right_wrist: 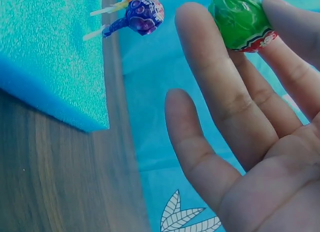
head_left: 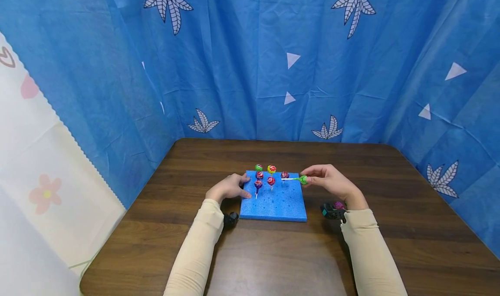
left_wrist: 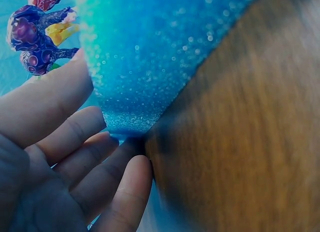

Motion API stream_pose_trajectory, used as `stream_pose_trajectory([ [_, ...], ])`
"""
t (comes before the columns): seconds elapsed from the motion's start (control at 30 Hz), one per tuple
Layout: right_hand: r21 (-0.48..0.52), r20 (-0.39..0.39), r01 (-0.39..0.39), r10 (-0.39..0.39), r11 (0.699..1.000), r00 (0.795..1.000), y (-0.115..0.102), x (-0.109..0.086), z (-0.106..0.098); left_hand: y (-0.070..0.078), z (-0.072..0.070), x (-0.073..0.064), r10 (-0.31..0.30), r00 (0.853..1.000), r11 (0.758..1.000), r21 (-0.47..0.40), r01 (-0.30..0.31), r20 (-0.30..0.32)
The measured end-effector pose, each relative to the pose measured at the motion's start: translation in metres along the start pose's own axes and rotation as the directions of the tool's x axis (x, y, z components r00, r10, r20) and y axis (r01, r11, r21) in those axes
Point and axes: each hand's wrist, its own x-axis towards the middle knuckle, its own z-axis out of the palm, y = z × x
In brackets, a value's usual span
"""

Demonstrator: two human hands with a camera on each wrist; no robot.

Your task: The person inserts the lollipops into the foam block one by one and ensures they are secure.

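In the head view my right hand (head_left: 330, 181) pinches a green-wrapped lollipop (head_left: 303, 179) by its candy end, its white stick pointing left over a blue foam board (head_left: 281, 202). The right wrist view shows the same green lollipop (right_wrist: 242, 21) between thumb and fingers. Several lollipops stand in the board, among them a yellow one (head_left: 271, 169), a red one (head_left: 271, 181) and a purple one (head_left: 258, 184). My left hand (head_left: 228, 187) rests against the board's left edge; in the left wrist view its loosely extended fingers (left_wrist: 75, 129) lie along the foam's side.
Small holes dot the front of the board. A magenta-wrapped lollipop (head_left: 339, 205) lies on the brown wooden table (head_left: 281, 252), partly hidden by the right wrist camera (head_left: 332, 211). Blue curtains (head_left: 250, 61) hang behind the table.
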Motion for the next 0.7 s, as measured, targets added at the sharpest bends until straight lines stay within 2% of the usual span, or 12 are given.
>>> stream_pose_trajectory([
  [0.2,-0.003,-0.011,0.018,-0.018,1.000,1.000,-0.006,0.001,0.004,-0.001,0.000,0.001,-0.002,1.000,1.000,-0.012,0.002,0.002],
  [0.47,0.043,-0.049,0.011,-0.009,0.999,0.999,-0.014,0.005,0.012,-0.002,0.000,0.003,-0.009,1.000,1.000,-0.007,0.009,0.010],
  [0.7,0.001,-0.078,0.048,-0.048,0.999,0.996,-0.019,0.010,0.022,0.000,0.000,0.002,-0.009,1.000,1.000,-0.011,0.009,0.008],
])
